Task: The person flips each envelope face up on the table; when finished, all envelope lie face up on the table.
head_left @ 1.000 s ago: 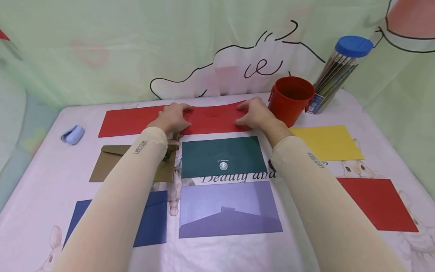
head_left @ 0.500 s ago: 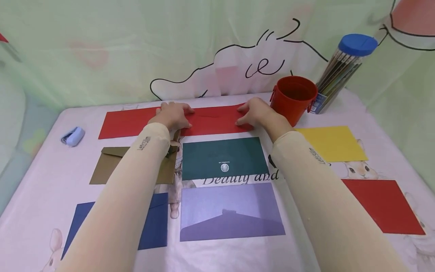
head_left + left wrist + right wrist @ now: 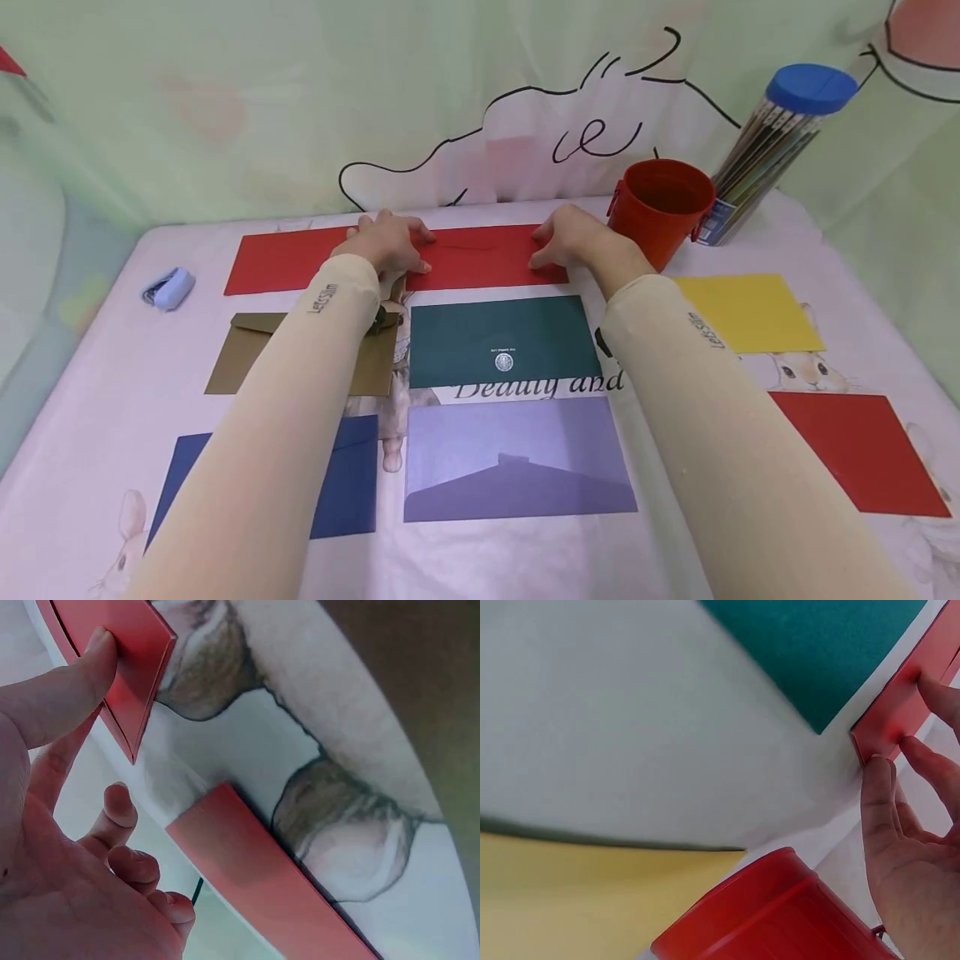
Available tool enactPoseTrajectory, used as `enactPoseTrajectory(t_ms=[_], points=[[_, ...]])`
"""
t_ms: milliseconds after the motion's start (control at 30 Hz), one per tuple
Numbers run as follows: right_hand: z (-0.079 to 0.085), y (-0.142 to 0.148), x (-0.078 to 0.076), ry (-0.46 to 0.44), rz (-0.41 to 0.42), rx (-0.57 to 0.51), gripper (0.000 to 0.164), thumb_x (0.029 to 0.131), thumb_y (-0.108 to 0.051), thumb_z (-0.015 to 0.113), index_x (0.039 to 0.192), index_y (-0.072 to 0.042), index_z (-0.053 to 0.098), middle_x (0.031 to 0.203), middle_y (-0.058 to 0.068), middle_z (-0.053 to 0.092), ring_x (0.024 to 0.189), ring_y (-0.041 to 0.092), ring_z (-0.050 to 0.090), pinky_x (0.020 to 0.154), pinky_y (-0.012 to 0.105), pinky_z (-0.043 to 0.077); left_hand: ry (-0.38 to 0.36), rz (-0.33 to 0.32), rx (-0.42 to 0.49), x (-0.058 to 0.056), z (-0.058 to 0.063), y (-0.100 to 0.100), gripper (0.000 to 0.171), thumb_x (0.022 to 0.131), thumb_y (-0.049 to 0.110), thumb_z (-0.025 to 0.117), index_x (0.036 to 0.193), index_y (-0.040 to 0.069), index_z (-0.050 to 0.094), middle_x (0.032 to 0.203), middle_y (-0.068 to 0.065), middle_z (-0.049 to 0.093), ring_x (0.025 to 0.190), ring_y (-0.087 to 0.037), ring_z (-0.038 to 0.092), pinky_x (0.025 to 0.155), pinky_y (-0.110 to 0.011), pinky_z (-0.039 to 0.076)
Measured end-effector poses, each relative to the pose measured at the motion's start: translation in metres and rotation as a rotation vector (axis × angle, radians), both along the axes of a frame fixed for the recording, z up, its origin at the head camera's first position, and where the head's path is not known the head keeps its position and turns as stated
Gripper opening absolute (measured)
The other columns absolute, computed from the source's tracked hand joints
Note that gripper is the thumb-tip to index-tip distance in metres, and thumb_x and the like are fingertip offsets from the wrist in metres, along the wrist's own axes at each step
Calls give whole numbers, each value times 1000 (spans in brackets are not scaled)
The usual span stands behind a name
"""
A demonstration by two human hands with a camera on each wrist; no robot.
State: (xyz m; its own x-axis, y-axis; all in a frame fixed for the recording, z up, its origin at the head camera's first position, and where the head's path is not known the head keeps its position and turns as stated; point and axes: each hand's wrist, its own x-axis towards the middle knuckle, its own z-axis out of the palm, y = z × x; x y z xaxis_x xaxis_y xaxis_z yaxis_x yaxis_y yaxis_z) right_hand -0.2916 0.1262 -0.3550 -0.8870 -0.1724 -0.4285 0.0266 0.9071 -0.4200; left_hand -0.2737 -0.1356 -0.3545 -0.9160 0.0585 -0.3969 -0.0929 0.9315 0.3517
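Note:
A red envelope [image 3: 480, 258] lies along the table's far edge. My left hand [image 3: 382, 242] is over its left end, thumb and index fingertips on its face. The left wrist view shows the thumb [image 3: 97, 660] straight on the paper and the other fingers loosely bent beside it. At the envelope's right end is my right hand [image 3: 581, 237]; its thumb and fingertips [image 3: 911, 746] touch the face and edge. A second red envelope [image 3: 281, 260] lies left of the first, partly hidden by my left hand. A dark green envelope [image 3: 502, 333] lies just in front.
A lavender envelope [image 3: 517, 458], brown envelope [image 3: 247, 354], blue envelope [image 3: 345, 483], yellow envelope [image 3: 757, 312] and another red envelope [image 3: 862, 454] lie around. Back right stand a red bucket [image 3: 663, 212] and a blue-lidded pencil tube [image 3: 772, 154]. A pale blue object [image 3: 171, 289] lies far left.
The red envelope's right end, curved upward one second ago, now lies flat. Both hands stay at its ends. The head view has shifted slightly.

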Motion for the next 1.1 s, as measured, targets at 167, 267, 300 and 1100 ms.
enactPoseTrajectory(t_ms=[167,267,300,1100], points=[[1,-2,0,16,-1,8,68,88,-19,79,149,-9,51,143,18,47,128,36,41,96,44,52,-2,-9,-3,0,5,-2,65,84,30,81,144,32,56,143,-16,39,133,-37,29,92,-52,46],[2,-5,-1,25,-6,3,67,88,-20,79,148,-9,51,142,17,49,126,35,43,96,43,52,-15,-6,-2,0,7,-3,64,85,29,80,144,32,55,142,-16,41,134,-37,28,92,-52,47],[3,-5,0,26,-8,4,68,88,-19,79,148,-9,51,141,17,49,126,35,44,96,43,52,-18,-9,-4,0,7,-3,64,85,29,79,144,32,55,142,-15,41,134,-37,28,93,-52,47],[-6,-118,4,232,342,-210,89,80,-36,85,155,-16,41,153,13,38,138,30,38,99,43,49,70,-86,109,9,11,-166,114,82,41,83,164,24,6,156,-22,30,141,-45,28,103,-64,39]])
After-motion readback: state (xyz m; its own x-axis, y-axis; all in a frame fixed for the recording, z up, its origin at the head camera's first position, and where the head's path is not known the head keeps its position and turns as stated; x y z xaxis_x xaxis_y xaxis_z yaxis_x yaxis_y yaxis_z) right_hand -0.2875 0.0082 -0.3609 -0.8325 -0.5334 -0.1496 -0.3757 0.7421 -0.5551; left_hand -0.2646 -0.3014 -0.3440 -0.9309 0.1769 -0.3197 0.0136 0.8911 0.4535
